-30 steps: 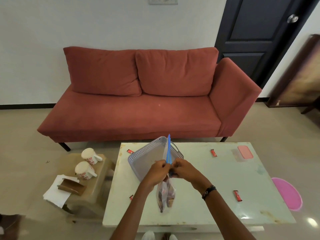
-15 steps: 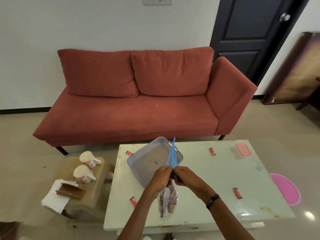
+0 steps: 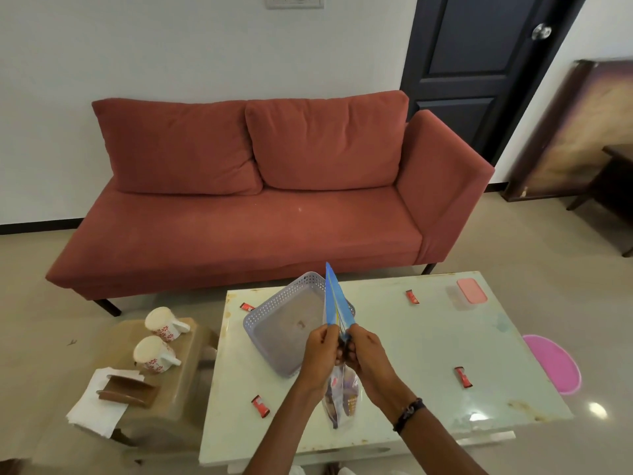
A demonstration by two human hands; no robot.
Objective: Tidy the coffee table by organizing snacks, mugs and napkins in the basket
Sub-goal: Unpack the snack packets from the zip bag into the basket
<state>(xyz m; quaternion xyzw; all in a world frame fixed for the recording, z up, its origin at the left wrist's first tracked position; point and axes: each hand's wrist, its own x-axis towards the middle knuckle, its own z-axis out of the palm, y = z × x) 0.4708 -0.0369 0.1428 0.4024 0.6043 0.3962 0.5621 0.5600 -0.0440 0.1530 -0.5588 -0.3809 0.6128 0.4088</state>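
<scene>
— What's at twelve o'clock?
— A red sofa [image 3: 267, 200] against a white wall [image 3: 171, 49], a switch plate [image 3: 294, 1] above it.
— And at one?
— A dark door [image 3: 479, 63] with a round knob [image 3: 541, 31].
— Three o'clock?
— A framed panel [image 3: 579, 132] leaning on the wall, beside dark furniture [image 3: 613, 180].
— The floor [image 3: 34, 286]?
— Beige tile, glossy, a light glare at five.
</scene>
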